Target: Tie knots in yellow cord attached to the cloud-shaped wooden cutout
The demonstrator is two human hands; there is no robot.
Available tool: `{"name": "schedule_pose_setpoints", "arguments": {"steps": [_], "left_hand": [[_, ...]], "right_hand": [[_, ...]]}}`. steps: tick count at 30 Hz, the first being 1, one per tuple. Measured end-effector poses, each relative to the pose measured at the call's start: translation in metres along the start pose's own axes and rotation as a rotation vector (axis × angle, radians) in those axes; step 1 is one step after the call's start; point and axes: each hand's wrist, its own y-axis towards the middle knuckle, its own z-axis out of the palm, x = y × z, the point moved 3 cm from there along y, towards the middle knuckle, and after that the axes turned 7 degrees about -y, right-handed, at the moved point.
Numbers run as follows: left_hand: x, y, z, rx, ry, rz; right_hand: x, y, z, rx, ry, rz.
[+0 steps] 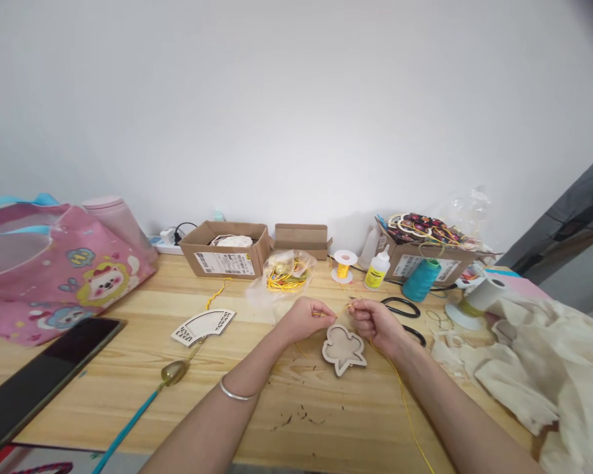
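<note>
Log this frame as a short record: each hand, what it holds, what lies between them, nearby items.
Left: left hand pinches the yellow cord
Right: right hand pinches the same cord, which trails toward the near edge
Between hands: wooden cutout, flat on the table
Right side: scissors, glue bottle, teal thread cone
Left side: fan-shaped cutout, dark tablet

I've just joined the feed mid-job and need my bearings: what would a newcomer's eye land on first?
At the centre of the wooden table, the left hand and right hand pinch a yellow cord just above a pale wooden cutout lying flat. Next comes the big pink cartoon bag at the far left, then the teal thread spool beside the cardboard box of colourful pieces at the back right.
</note>
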Motion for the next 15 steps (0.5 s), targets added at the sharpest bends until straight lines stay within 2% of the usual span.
{"name": "schedule_pose_setpoints", "arguments": {"steps": [4,7,10,15], "left_hand": [[0.001,-0.001,-0.001,-0.009,0.001,-0.020],[0.001,-0.001,-0.001,-0.024,-0.002,-0.031],[0.001,-0.001,-0.001,-0.028,-0.001,-0.027],[0.000,0.000,-0.001,-0.023,0.018,-0.020]], "right_hand": [[0.003,0.000,0.000,-0.090,-0.241,-0.121],[0.010,-0.002,0.001,-0.248,-0.562,-0.349],[0.012,-0.003,0.005,-0.311,-0.862,-0.533],[0.005,0.000,0.005,-0.295,-1.187,-0.585]]}}
